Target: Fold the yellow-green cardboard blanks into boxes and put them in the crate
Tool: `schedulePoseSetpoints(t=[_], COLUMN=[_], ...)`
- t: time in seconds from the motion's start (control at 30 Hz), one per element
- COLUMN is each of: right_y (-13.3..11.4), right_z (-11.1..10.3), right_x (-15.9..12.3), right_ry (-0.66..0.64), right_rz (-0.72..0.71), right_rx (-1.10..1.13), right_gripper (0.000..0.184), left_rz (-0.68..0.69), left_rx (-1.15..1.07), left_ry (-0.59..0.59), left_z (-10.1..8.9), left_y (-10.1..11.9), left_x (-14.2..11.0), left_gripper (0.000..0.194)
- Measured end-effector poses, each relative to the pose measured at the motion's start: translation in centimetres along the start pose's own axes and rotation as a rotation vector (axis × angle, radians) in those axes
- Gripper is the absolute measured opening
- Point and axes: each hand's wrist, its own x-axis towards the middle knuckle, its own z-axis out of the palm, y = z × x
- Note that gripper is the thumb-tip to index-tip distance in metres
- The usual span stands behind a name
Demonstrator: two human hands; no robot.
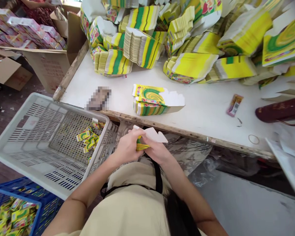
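Note:
Both my hands meet just below the table's front edge, around one small yellow-and-green carton point(147, 139) with its white flaps up. My left hand point(126, 147) is closed on the carton's left side. My right hand point(157, 150) grips it from underneath and the right. On the white table point(204, 108) just beyond lies a short stack of flat cartons point(152, 100) of the same print. A grey plastic crate point(39, 141) stands to my left with several folded cartons point(89, 137) in its near right corner.
Big heaps of flat yellow-green cartons point(186, 36) cover the table's back. A small pink sachet point(234, 105), a rubber band point(253, 139) and a dark red object point(281, 111) lie at right. A blue crate point(17, 209) of filled cartons is at lower left; brown cardboard boxes point(51, 65) stand beyond.

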Motion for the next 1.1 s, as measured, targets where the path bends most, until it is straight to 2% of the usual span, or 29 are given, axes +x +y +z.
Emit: schedulePoseSetpoints(t=[0.1, 0.17, 0.23, 0.3, 0.4, 0.5, 0.7, 0.83, 0.97, 1.03, 1.1], right_y=[0.4, 0.4, 0.2, 0.1, -0.1, -0.1, -1.2, -2.7, -2.7, -2.3, -1.9], right_z=[0.0, 0.0, 0.0, 0.1, -0.1, -0.7, -2.1, -2.8, -2.4, -2.0, -1.7], right_x=[-0.4, -0.9, -1.4, -1.7, -1.5, -1.1, -1.0, -0.7, -0.3, -0.4, -0.5], right_ry=[0.016, 0.045, 0.064, 0.085, 0.176, 0.211, 0.016, -0.087, -0.002, 0.049, 0.043], right_rz=[-0.084, -0.213, -0.342, -0.450, -0.553, -0.564, -0.487, -0.394, -0.423, -0.462, -0.468], right_rx=[-0.078, -0.272, -0.534, -0.744, -0.819, -0.818, -0.967, -0.973, -0.939, -0.882, -0.799], right_gripper=[0.065, 0.069, 0.064, 0.052, 0.045, 0.044, 0.028, 0.020, 0.018, 0.024, 0.046], left_rz=[-0.051, -0.130, -0.170, -0.166, -0.162, -0.204, -0.230, -0.166, -0.091, -0.085, -0.080], left_rx=[0.009, -0.015, -0.044, -0.055, 0.030, 0.138, 0.123, 0.144, 0.230, 0.242, 0.209], left_ry=[-0.038, -0.084, -0.105, -0.064, 0.060, 0.076, -0.002, -0.073, -0.044, -0.019, -0.015], left_z=[-0.2, -0.3, -0.3, -0.2, -0.3, -1.1, -2.7, -3.4, -3.6, -3.6, -3.4], left_y=[0.2, 0.2, 0.2, 0.0, -0.2, -0.3, -0.4, -0.5, -0.3, 0.0, 0.1], left_x=[-0.1, -0.1, -0.1, 0.0, -0.1, -0.4, -0.3, 0.5, 1.2, 1.1, 0.9], left_gripper=[0.059, 0.064, 0.068, 0.068, 0.063, 0.055, 0.050, 0.053, 0.049, 0.049, 0.052])
